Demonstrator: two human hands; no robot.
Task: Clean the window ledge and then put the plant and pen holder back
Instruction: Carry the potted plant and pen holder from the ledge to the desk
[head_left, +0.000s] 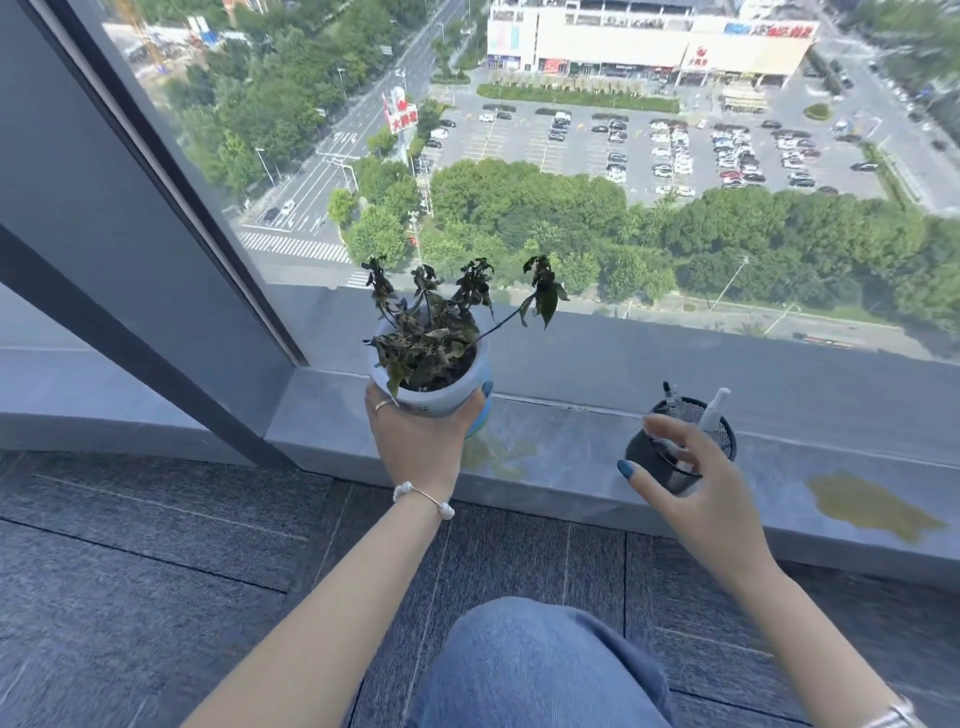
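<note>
From the head view, we have our left hand (415, 431) wrapped around the white ceramic pot with a blue band that holds the wilted, dark-leaved plant (436, 343); fingers and thumb curl round its lower wall, and the pot looks lifted just above the grey stone window ledge (571, 462), at its left end near the dark window frame (156, 218). Our right hand (701, 483) is at the black wire-mesh pen holder (685, 447), which carries a few pens. The thumb and fingers are spread around its near side, but we cannot tell whether they already grip it or only reach for it, nor whether the holder rests on the ledge or is raised.

We judge the task to be at its very start. The ledge is still dirty: a yellowish-green stain (872, 504) lies on it to the right of the pen holder, and a fainter one (493, 452) just beneath the plant pot. No cloth or wipe shows. Clearing both things away, wiping, and putting them back all remain.
</note>
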